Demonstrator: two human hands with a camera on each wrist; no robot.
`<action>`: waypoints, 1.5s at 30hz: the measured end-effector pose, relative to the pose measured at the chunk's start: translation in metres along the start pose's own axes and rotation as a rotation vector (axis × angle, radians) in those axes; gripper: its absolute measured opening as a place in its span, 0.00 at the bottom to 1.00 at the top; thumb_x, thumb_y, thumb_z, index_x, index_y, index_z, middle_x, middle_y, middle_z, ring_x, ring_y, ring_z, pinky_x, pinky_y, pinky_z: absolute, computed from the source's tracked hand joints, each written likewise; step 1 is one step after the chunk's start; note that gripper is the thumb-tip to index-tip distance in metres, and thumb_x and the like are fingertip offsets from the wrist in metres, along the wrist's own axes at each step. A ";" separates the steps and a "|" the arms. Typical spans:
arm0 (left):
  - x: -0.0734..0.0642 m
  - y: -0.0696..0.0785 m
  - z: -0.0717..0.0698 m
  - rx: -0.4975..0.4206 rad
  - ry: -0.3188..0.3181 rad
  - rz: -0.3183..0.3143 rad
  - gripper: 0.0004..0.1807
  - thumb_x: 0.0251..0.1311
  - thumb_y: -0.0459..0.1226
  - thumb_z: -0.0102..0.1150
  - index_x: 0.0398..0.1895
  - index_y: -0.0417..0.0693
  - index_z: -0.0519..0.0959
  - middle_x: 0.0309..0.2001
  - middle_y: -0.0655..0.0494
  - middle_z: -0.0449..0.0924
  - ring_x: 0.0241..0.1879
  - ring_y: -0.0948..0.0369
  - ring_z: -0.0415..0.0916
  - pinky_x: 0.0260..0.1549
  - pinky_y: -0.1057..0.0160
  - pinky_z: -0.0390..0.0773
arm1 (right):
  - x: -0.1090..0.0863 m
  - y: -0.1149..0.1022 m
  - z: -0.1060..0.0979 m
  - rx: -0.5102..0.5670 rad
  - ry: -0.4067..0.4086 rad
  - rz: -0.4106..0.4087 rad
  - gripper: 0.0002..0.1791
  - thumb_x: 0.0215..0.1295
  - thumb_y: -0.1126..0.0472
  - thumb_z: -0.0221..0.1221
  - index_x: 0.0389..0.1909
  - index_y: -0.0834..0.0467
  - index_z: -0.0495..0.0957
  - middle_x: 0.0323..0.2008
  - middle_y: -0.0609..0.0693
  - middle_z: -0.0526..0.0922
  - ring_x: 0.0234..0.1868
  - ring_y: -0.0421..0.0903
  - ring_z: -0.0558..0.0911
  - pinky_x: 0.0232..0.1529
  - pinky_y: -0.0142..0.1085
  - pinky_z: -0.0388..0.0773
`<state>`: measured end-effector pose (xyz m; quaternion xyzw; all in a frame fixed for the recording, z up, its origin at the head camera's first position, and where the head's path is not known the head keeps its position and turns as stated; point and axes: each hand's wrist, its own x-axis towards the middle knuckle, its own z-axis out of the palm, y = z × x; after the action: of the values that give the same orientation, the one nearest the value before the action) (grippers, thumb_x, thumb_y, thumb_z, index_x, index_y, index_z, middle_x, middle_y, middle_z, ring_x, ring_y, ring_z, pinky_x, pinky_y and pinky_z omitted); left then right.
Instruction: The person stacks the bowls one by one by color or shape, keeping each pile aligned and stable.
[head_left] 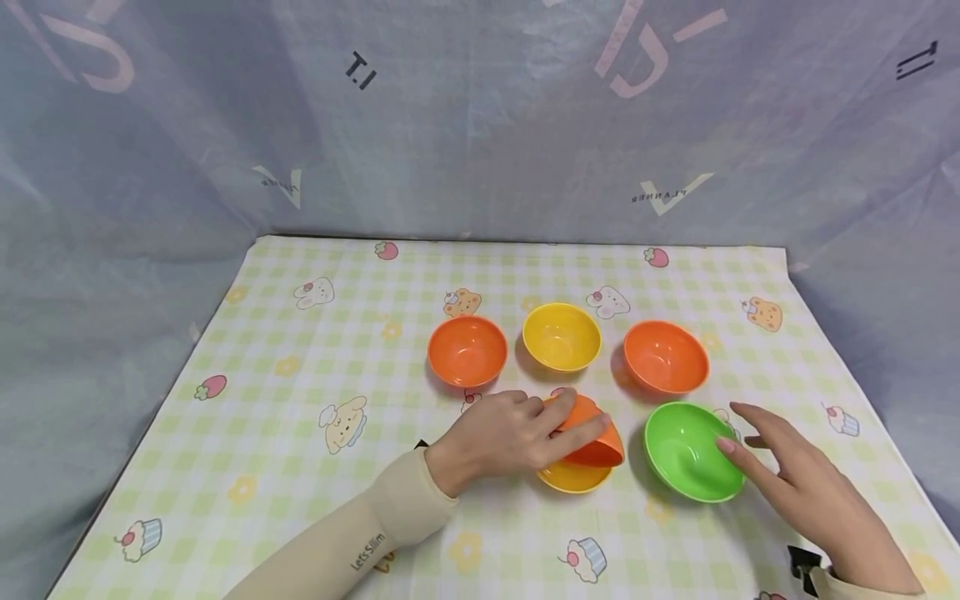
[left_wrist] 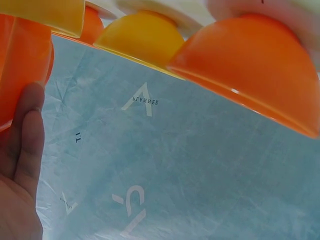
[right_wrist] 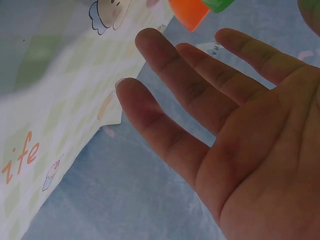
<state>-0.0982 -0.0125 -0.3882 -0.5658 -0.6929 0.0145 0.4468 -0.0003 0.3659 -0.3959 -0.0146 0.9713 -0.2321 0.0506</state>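
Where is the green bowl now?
In the head view, the green bowl is right of centre, just in front of the rightmost orange bowl, with the right hand at its right side.

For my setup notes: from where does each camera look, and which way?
Head: worn on the head, facing forward and down at the tablecloth and green bowl; left hand, right hand and sleeves show.
Left wrist: on that wrist, facing past the left hand, partly visible at left, toward the curtain and a yellow bowl, which appears upside down.
Right wrist: on that wrist, facing the right hand's palm, tablecloth and curtain behind.
Shared by head and left wrist: the left hand holding an orange bowl.
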 end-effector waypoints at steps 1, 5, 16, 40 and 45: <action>0.000 0.001 0.000 0.002 -0.004 -0.002 0.19 0.73 0.35 0.59 0.64 0.55 0.81 0.44 0.53 0.84 0.15 0.69 0.58 0.16 0.75 0.60 | 0.000 0.000 0.000 0.002 0.002 -0.002 0.36 0.82 0.46 0.58 0.79 0.63 0.63 0.72 0.70 0.70 0.61 0.73 0.78 0.48 0.69 0.76; 0.002 0.003 0.002 0.001 -0.032 -0.012 0.18 0.74 0.35 0.58 0.63 0.56 0.82 0.44 0.54 0.84 0.15 0.68 0.62 0.16 0.74 0.61 | 0.000 0.000 0.001 0.007 0.001 -0.006 0.36 0.82 0.47 0.58 0.79 0.63 0.63 0.72 0.70 0.70 0.61 0.73 0.78 0.49 0.69 0.77; 0.011 0.005 0.006 -0.008 -0.095 -0.018 0.17 0.74 0.33 0.53 0.59 0.57 0.82 0.36 0.57 0.78 0.14 0.68 0.54 0.15 0.74 0.58 | 0.001 0.001 0.003 0.027 -0.016 -0.003 0.37 0.82 0.46 0.58 0.79 0.64 0.62 0.73 0.71 0.68 0.62 0.73 0.78 0.51 0.69 0.76; 0.008 0.002 0.007 -0.124 -0.338 -0.197 0.23 0.72 0.31 0.58 0.68 0.55 0.78 0.45 0.59 0.82 0.19 0.63 0.68 0.21 0.70 0.71 | 0.001 0.002 0.008 0.052 -0.039 0.010 0.36 0.83 0.45 0.57 0.79 0.64 0.62 0.73 0.72 0.67 0.61 0.73 0.78 0.52 0.70 0.76; 0.008 0.001 0.008 -0.174 -0.361 -0.207 0.21 0.74 0.30 0.57 0.67 0.49 0.77 0.47 0.58 0.84 0.20 0.63 0.66 0.22 0.70 0.70 | 0.000 0.003 0.009 0.053 -0.036 0.001 0.36 0.83 0.46 0.57 0.79 0.63 0.63 0.73 0.71 0.68 0.61 0.73 0.78 0.51 0.70 0.77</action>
<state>-0.1025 -0.0016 -0.3886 -0.5161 -0.8147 0.0098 0.2644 0.0009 0.3642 -0.4053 -0.0171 0.9636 -0.2577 0.0685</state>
